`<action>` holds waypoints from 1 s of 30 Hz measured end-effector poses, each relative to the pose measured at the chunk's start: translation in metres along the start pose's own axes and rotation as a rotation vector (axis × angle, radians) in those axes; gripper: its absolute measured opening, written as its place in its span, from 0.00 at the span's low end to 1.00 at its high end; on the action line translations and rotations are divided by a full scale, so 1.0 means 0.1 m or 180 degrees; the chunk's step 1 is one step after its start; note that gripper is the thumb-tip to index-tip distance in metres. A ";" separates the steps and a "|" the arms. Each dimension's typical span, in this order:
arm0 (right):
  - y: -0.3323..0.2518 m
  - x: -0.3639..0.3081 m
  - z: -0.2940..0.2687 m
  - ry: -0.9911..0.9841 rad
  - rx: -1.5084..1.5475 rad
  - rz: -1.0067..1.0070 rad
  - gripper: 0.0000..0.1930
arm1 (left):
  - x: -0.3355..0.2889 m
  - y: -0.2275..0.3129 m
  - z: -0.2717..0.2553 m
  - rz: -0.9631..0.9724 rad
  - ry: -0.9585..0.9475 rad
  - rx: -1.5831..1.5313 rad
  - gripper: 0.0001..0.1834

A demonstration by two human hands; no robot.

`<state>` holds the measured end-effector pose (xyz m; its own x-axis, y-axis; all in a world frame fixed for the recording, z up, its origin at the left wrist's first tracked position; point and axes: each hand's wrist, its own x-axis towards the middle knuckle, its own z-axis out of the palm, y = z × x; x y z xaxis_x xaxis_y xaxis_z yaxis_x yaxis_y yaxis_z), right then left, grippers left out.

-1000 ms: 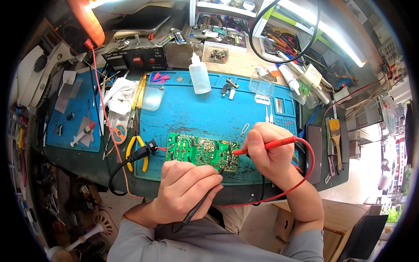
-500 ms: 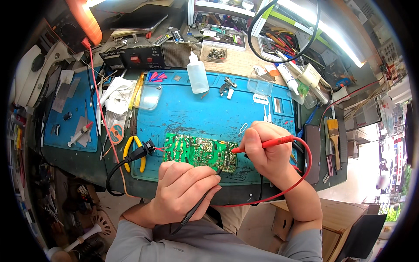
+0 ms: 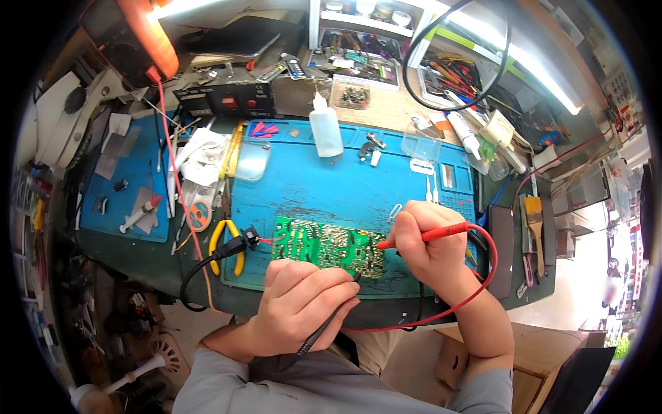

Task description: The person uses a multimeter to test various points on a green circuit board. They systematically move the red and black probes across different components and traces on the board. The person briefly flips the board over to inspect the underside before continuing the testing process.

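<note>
A green circuit board (image 3: 303,250), crowded with small components, lies near the front edge of the blue work mat (image 3: 310,190). My left hand (image 3: 300,303) is closed around a black test probe (image 3: 318,336), whose tip end meets the board's lower edge. A red test probe (image 3: 445,232) is pinched in my right hand (image 3: 433,241); its tip points left at the board's right end. Whether either tip touches metal is too small to tell. Red wires link the board's left end to a black plug connector (image 3: 238,246) on a thick cable.
Yellow-handled pliers (image 3: 216,243) lie left of the board. Behind it stand a squeeze bottle (image 3: 325,130), a clear plastic box (image 3: 252,160) and a razor blade (image 3: 421,168). A brush (image 3: 534,212) lies far right. An orange-cased meter (image 3: 148,38) stands upper left, its red lead hanging across the bench.
The whole view has shifted, so the bench appears farther right and slightly lower. Both hands keep their probes at about the same places on the board.
</note>
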<state>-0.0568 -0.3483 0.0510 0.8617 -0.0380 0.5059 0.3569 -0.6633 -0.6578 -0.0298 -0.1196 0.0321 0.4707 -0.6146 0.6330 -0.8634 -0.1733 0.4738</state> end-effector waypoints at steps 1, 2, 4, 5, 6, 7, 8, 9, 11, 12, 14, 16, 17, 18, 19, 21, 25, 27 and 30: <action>0.01 -0.01 0.00 0.0005 0.0015 0.0013 0.16 | 0.00 0.00 0.00 0.0005 0.0004 0.0005 0.16; 0.01 -0.01 0.01 0.0008 0.0029 0.0025 0.16 | 0.00 0.01 -0.01 0.0008 0.0008 0.0010 0.16; 0.02 0.00 0.02 0.0029 0.0012 0.0012 0.16 | 0.01 0.00 -0.02 0.0030 0.0011 -0.0012 0.16; 0.00 0.00 0.00 0.0011 -0.0065 0.0033 0.16 | 0.00 0.00 -0.01 0.0039 0.0023 -0.0035 0.16; -0.01 0.02 0.02 0.0006 -0.0104 0.0015 0.16 | 0.00 -0.02 -0.03 0.0055 0.0035 -0.0003 0.15; -0.02 0.01 0.02 -0.0016 -0.0196 0.0042 0.16 | 0.01 -0.02 -0.05 0.0055 0.0035 -0.0026 0.15; -0.01 -0.03 -0.01 -0.0042 -0.0287 0.0070 0.15 | 0.02 0.00 -0.04 0.0051 0.0036 -0.0050 0.15; 0.01 -0.02 -0.02 -0.0039 -0.0338 0.0046 0.15 | 0.01 0.01 -0.05 -0.0006 -0.0032 -0.0059 0.15; 0.01 -0.01 0.02 0.0057 -0.0056 0.0029 0.16 | 0.00 0.00 -0.03 0.0006 0.0057 -0.0017 0.16; 0.02 -0.03 0.00 0.0058 -0.0077 0.0049 0.16 | -0.01 0.01 0.00 0.0003 0.0109 -0.0047 0.16; 0.01 -0.01 0.04 0.0057 -0.0035 0.0067 0.16 | -0.03 0.00 -0.02 -0.0008 0.0130 -0.0007 0.17; 0.01 -0.01 0.04 0.0048 -0.0074 0.0098 0.17 | -0.04 0.00 -0.01 -0.0014 0.0156 -0.0030 0.17; 0.01 -0.01 0.04 0.0049 -0.0101 0.0097 0.17 | -0.04 0.00 -0.01 -0.0011 0.0167 -0.0032 0.17; 0.00 -0.01 0.04 0.0047 -0.0131 0.0101 0.17 | -0.04 0.00 -0.01 -0.0011 0.0178 -0.0040 0.17; 0.00 -0.01 0.04 0.0049 -0.0128 0.0098 0.17 | -0.04 0.00 -0.01 -0.0009 0.0179 -0.0041 0.17; 0.00 -0.01 0.04 0.0058 -0.0117 0.0095 0.17 | -0.04 0.00 -0.01 -0.0002 0.0176 -0.0041 0.17; 0.04 -0.06 0.00 0.0045 -0.0104 0.0034 0.16 | -0.02 0.02 0.00 0.0020 0.0096 -0.0007 0.17; 0.01 0.00 0.01 -0.0018 -0.0196 0.0023 0.16 | 0.00 -0.01 -0.03 0.0014 0.0053 -0.0045 0.17; 0.02 0.01 0.01 0.0045 -0.0078 -0.0031 0.15 | 0.03 -0.02 -0.03 0.0091 0.0049 -0.0014 0.16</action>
<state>-0.0545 -0.3486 0.0496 0.8530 -0.0420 0.5203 0.3562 -0.6818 -0.6390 -0.0262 -0.1190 0.0354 0.4486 -0.6072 0.6558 -0.8758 -0.1525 0.4580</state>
